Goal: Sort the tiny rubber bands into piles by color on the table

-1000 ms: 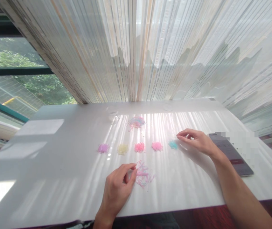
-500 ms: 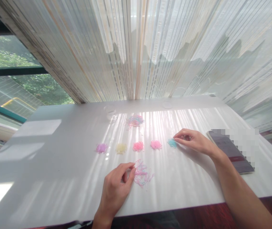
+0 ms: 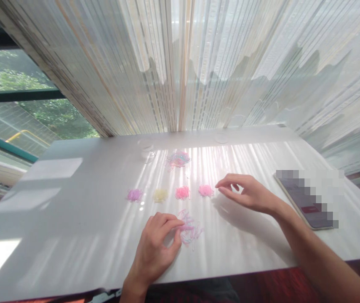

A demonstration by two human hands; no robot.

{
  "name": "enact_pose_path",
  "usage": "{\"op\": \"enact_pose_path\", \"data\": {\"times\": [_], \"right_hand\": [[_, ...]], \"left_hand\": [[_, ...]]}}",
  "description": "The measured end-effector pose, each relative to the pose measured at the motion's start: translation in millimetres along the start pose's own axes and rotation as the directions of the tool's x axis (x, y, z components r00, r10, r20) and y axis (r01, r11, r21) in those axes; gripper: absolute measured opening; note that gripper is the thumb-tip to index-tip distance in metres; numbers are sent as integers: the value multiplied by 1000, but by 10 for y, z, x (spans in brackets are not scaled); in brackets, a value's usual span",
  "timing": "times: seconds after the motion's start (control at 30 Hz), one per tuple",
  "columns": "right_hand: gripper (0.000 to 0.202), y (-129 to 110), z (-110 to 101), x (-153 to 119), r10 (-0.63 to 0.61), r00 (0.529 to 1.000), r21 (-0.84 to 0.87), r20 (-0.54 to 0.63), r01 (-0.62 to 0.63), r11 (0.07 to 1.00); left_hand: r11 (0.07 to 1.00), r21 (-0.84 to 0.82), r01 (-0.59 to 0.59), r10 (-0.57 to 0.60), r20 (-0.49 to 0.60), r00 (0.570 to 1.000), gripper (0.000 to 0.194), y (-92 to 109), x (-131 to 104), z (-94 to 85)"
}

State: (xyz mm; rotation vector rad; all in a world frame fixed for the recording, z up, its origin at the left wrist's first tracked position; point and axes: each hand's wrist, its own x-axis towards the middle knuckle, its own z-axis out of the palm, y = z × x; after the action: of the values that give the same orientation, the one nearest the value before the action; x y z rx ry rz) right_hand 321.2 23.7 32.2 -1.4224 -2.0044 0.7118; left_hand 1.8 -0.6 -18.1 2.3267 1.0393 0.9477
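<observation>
One left hand [image 3: 158, 244]: you are touching the near multicoloured pile [image 3: 193, 232]. One right hand [image 3: 247, 192]: you are hovering beside the pale pink pile [image 3: 205, 190].

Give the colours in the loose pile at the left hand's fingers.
Pink, purple and pale blue; the loose pile shows best in the head view.

purple pile [image 3: 134, 195], pale yellow pile [image 3: 160, 195], white table [image 3: 97, 219]
</observation>
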Motion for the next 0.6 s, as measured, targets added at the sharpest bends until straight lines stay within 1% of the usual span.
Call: {"op": "enact_pose_path", "data": {"times": [0.03,0.1,0.13,0.2,0.27,0.33,0.43,0.6], "right_hand": [[23,-90,34,28,-33,995,8,99,33,999],[18,-244,120,83,-78,947,10,313,79,997],[15,-301,172,105,-69,920,-5,387,77,997],[9,-369,284,127,-60,880,-30,471,84,996],[10,-390,393,108,-61,862,-47,504,98,994],[15,-388,480,56,-72,885,-84,460,124,989],[17,-370,544,-31,-93,895,-113,436,156,981],[7,-334,567,-66,-142,860,-109,490,222,969]], "left_hand": [[1000,16,-12,12,12,1000,23,7,3,-5],[999,36,-17,16,33,999,24,21,7,-13],[999,38,-12,11,41,999,24,26,8,-15],[999,37,-5,3,53,999,24,32,7,-17],[999,33,-2,0,59,998,23,37,4,-16],[1000,27,-6,5,50,999,23,42,3,-15],[1000,21,-17,16,34,999,22,47,10,-13],[998,28,-57,54,80,995,19,27,21,-11]]}}
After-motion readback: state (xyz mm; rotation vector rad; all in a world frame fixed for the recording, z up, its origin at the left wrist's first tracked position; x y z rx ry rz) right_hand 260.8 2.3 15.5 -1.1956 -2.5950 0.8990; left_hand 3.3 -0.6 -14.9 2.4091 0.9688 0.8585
